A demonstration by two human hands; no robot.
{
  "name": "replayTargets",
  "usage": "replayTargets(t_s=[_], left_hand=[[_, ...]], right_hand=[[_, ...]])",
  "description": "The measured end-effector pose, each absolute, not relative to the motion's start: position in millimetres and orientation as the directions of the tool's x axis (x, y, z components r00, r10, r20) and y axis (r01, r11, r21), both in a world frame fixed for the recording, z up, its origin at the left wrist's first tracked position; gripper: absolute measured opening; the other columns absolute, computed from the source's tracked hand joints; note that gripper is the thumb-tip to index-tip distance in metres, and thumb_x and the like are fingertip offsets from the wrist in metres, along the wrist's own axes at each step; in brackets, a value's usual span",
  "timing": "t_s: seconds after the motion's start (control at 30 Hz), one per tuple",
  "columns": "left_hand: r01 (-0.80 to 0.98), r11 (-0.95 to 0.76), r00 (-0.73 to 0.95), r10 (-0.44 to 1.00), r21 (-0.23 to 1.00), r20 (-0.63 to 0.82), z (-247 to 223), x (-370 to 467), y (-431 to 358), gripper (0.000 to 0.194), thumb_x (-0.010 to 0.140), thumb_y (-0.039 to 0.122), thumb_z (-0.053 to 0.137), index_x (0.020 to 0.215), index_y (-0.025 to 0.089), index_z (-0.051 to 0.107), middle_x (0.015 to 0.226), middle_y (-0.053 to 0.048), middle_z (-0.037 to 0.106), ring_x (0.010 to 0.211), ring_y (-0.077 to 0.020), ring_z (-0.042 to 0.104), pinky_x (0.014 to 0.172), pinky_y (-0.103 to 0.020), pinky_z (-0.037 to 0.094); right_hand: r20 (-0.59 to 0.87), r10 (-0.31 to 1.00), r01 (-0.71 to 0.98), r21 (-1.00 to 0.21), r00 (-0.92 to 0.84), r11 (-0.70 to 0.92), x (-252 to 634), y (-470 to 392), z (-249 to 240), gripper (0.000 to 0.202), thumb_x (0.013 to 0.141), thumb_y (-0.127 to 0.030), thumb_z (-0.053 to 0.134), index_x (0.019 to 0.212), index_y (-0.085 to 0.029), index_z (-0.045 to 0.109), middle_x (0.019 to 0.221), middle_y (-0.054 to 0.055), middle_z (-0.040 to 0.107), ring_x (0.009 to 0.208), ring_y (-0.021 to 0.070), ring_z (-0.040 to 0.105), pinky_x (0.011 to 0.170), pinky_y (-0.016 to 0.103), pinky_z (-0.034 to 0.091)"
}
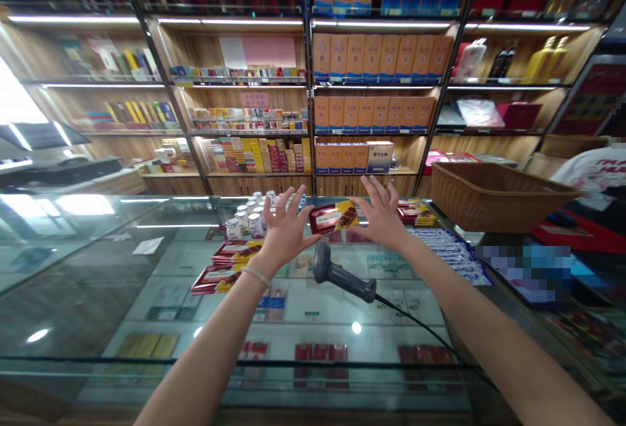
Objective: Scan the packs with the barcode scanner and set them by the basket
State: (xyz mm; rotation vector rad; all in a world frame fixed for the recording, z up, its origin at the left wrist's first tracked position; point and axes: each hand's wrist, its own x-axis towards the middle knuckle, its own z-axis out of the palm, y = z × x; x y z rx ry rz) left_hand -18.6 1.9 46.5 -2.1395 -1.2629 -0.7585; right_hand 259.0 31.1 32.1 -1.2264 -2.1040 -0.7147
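A red and yellow chocolate packet (334,216) is held level between my two hands over the glass counter. The thumb and index finger of my left hand (286,227) grip its left end; the other fingers are raised and spread. At the packet's right end, my right hand (384,217) pinches it in the same way, other fingers lifted. Below the packet, a black barcode scanner (342,277) lies on the glass, its cable running to the lower right. Stacks of similar chocolate packets (218,278) sit left of my left hand, with more packets (415,213) behind my right wrist.
Small jars (254,225) stand behind my left hand. Blue-and-white sticks (450,255) lie right of my right forearm, near a wicker basket (493,194). A paper slip (148,245) rests at left. Stocked shelves (362,175) line the back; a person (594,168) is at right.
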Motion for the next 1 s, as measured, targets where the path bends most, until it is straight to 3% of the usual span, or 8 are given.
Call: replayTargets(t_s=[0.33, 0.73, 1.0], left_hand=[[0.851, -0.494, 0.486, 0.615, -0.176, 0.621, 56, 36, 23, 0.060, 0.077, 0.055, 0.084, 0.126, 0.023, 0.070, 0.169, -0.016, 0.036, 0.156, -0.0423, 0.031, 0.128, -0.072, 0.004], [0.750, -0.626, 0.624, 0.564, -0.212, 0.542, 52, 122, 60, 0.058, 0.079, 0.050, 0.081, 0.127, 0.020, 0.071, 0.169, -0.016, 0.036, 0.156, -0.0398, 0.030, 0.130, -0.070, 0.001], [0.743, -0.656, 0.613, 0.586, -0.135, 0.530, 42, 163, 86, 0.056, 0.079, 0.054, 0.081, 0.123, 0.020, 0.074, 0.170, -0.017, 0.035, 0.157, -0.0396, 0.028, 0.129, -0.070, 0.004]], right_hand=[[0.696, 0.565, 0.887, 0.252, -0.443, 0.386, 319, 44, 28, 0.072, 0.088, -0.066, 0.067, 0.144, -0.021, 0.061, 0.172, 0.019, 0.028, 0.158, 0.0376, 0.021, 0.126, 0.061, 0.001], [0.651, 0.577, 0.870, 0.358, -0.493, 0.339, 404, 48, 27, 0.067, 0.081, -0.065, 0.074, 0.132, -0.021, 0.069, 0.172, 0.017, 0.029, 0.158, 0.0385, 0.019, 0.127, 0.060, -0.003], [0.606, 0.631, 0.874, 0.359, -0.484, 0.326, 445, 61, 25, 0.065, 0.084, -0.063, 0.074, 0.135, -0.024, 0.068, 0.171, 0.016, 0.032, 0.158, 0.0374, 0.020, 0.127, 0.061, -0.003]])
